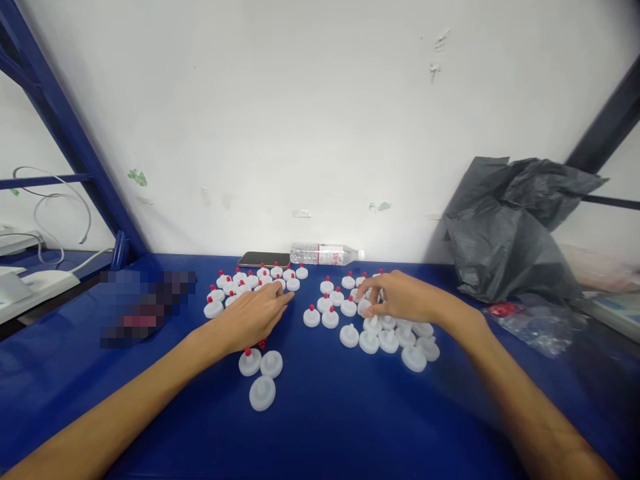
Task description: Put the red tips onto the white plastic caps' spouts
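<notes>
My right hand [395,297] pinches a white round plastic cap [364,307] between thumb and fingers, above the right-hand cluster. Near it stand white caps with red tips [330,317]. Closer to me lie plain white caps [369,341] with bare spouts, some partly under my wrist. Over the left-hand cluster of red-tipped caps [213,307] reaches my left hand [253,317], its fingers stretched out and apart, fingertips by a cap in the front row. Below that palm, small red pieces [261,345] show in part, beside one red-tipped cap [249,362] and two plain ones [263,393].
A clear water bottle [327,254] lies against the wall, next to a dark phone [263,260]. At right a grey plastic bag [505,230] stands behind a clear bag [543,327] with red bits. The blue table [320,427] has a blurred-out object at left.
</notes>
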{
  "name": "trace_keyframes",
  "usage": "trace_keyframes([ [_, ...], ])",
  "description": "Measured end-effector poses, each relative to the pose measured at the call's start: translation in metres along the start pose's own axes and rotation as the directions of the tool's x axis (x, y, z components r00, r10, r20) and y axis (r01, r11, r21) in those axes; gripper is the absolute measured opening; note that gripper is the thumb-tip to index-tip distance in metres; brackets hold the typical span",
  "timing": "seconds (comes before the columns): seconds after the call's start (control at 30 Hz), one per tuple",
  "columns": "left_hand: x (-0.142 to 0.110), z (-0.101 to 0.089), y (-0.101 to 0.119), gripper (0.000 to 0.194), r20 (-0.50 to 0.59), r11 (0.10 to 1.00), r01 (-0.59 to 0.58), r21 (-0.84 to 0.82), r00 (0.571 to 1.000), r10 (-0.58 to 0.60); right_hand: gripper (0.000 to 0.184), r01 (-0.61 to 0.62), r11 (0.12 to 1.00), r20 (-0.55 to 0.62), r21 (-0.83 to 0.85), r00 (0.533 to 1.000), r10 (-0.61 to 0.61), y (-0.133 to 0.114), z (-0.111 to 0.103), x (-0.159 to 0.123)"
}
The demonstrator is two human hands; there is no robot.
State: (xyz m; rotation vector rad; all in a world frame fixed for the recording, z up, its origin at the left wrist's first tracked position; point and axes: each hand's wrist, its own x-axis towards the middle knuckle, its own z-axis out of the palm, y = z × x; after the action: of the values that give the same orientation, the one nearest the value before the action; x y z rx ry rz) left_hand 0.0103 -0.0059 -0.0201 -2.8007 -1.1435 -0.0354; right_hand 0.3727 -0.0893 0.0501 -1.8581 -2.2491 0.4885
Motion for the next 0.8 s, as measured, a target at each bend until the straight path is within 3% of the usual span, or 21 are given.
trace_keyframes([
  [0.23,0.0016,-0.0001,0.0005,0.049,0.024,0.999,0.009,0.036,1.000,-0.010,0.005,0.033,0.999,0.003,-0.005,0.999,-0.033,-0.0004,0.0003,0.0004],
  [0.4,0.0034,0.0057,-0.0029,0.045,-0.015,0.999,0.038,0.024,0.999,-0.038,0.046,0.045,0.999,-0.050,-0.026,0.998,-0.046,0.0024,0.0005,0.0008],
  [0.5,0.0044,0.0056,-0.0051,0.043,-0.026,0.998,0.065,0.026,0.998,-0.064,0.060,0.048,0.998,-0.053,-0.038,0.997,-0.050,0.0054,0.0043,0.0018],
  [0.63,0.0055,0.0030,-0.0062,0.035,-0.003,0.994,0.104,0.027,0.995,-0.104,0.066,0.047,0.998,-0.023,-0.049,0.999,-0.048,0.0064,0.0083,0.0031],
  [0.8,0.0054,-0.0002,-0.0030,0.032,-0.001,0.994,0.105,0.005,0.994,-0.105,0.054,0.044,0.998,-0.024,-0.038,0.999,-0.045,0.0054,0.0086,0.0035],
])
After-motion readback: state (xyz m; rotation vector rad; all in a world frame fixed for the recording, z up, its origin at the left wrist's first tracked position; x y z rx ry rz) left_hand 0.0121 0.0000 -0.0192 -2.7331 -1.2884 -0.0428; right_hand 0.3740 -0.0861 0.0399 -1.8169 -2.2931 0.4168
